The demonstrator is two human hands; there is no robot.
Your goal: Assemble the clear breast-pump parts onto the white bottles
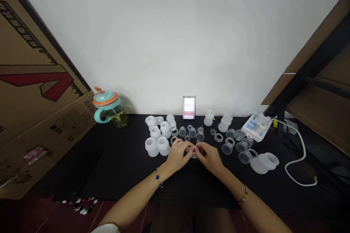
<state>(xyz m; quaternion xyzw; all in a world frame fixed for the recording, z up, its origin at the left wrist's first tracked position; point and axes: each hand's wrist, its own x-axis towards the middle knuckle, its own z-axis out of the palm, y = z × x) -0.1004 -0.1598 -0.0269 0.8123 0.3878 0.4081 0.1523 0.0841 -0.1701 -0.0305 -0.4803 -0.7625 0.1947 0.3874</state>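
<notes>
At the middle of the black table, my left hand [178,154] and my right hand [210,157] meet with fingertips pinched on a small round clear plastic bottle part [194,154]. The fingers cover much of it, so its exact shape is unclear. Just beyond the hands lie several clear domed bottle caps [192,132] and flat collar rings [174,140]. Left of my left hand stand several frosted white wide-necked bottles [151,147]. To the right of my right hand are more clear caps [227,148], a loose ring [218,137] and a frosted bottle [264,163] lying tilted.
A phone [189,107] leans against the white wall. Two frosted bottles, one being a capped bottle [225,122], stand right of it. A teal-lidded jug [111,111] stands left near a cardboard box [32,116]. A white power strip [256,126] and cable [304,149] lie right.
</notes>
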